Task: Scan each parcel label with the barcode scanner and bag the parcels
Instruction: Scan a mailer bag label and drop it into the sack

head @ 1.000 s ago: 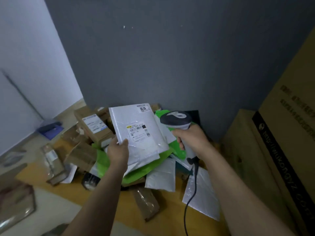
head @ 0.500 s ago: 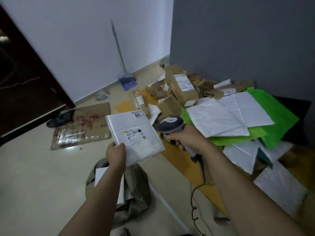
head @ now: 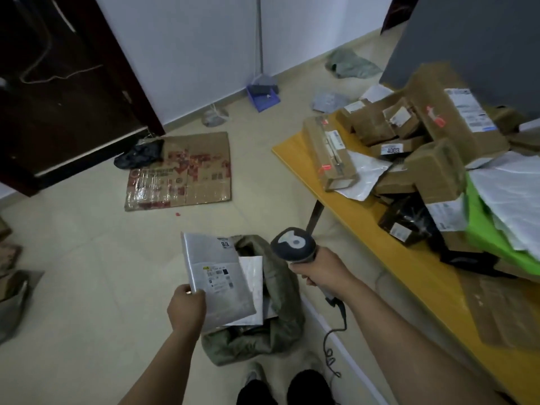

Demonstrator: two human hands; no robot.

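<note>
My left hand [head: 187, 306] grips the bottom corner of a flat white mailer parcel [head: 217, 276], label facing up, held over the open mouth of an olive-green sack [head: 280, 305] on the floor. Another white parcel [head: 253, 283] lies inside the sack. My right hand [head: 324, 271] holds the grey barcode scanner [head: 293, 244] by its handle, to the right of the mailer; its coiled cable [head: 333, 349] hangs down. More cardboard boxes [head: 432, 127] and white mailers [head: 508, 188] are piled on the yellow table [head: 380, 229] at right.
A flattened cardboard sheet [head: 179, 171] lies on the tiled floor by a dark door [head: 58, 92]. A blue dustpan with broom [head: 263, 95] leans on the white wall. Green bags [head: 485, 235] sit on the table. Parcels lie at the far left [head: 11, 290]. My feet [head: 283, 387] are below the sack.
The view has swung left and down from the table. My left hand has carried the white mailer down over the sack; my right hand has come along with the scanner.
</note>
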